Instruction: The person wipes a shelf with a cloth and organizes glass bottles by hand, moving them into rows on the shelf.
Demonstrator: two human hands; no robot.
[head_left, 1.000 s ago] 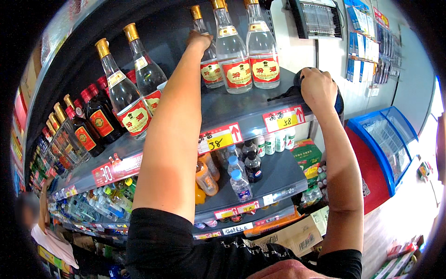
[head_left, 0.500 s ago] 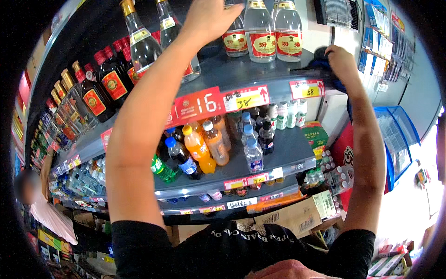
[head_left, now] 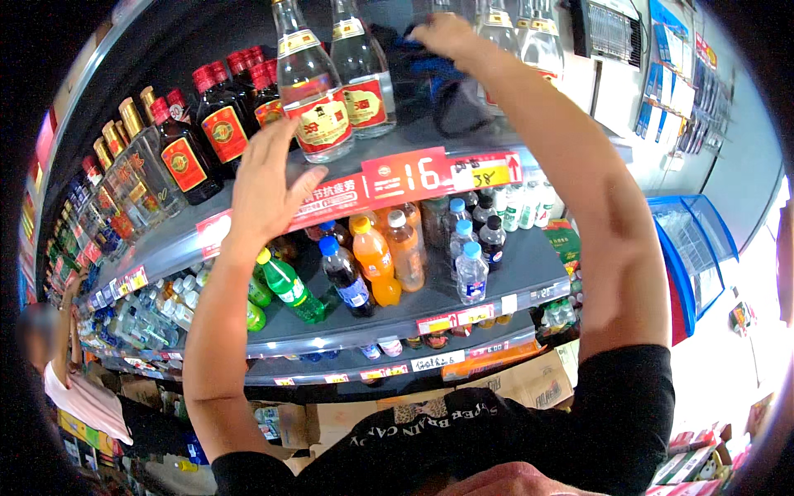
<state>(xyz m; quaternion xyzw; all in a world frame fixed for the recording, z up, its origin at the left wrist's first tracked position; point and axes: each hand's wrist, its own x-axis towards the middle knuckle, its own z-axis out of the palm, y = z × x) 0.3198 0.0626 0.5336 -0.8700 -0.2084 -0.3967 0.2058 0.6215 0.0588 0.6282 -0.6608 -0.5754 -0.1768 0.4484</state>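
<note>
Two clear bottles [head_left: 316, 116] on the left of the upper shelf [head_left: 397, 147], and here's my left hand [head_left: 269, 178] right beside the nearer one, fingers spread, gripping nothing; whether my fingertips touch it, I can't tell. At least two more clear bottles are on the right, partly behind my forearm. My right hand [head_left: 447, 37] is up at the far side, clutching one dark cloth [head_left: 437, 66] that trails onto the shelf between the two groups. Below: three water bottles [head_left: 472, 277] to the right, one bright orange drink [head_left: 375, 260] further left. And the change! Half a second ago my left hand was up at the right group; now it's come left and nearer, while my right has swept the cloth over from the shelf's right end.
</note>
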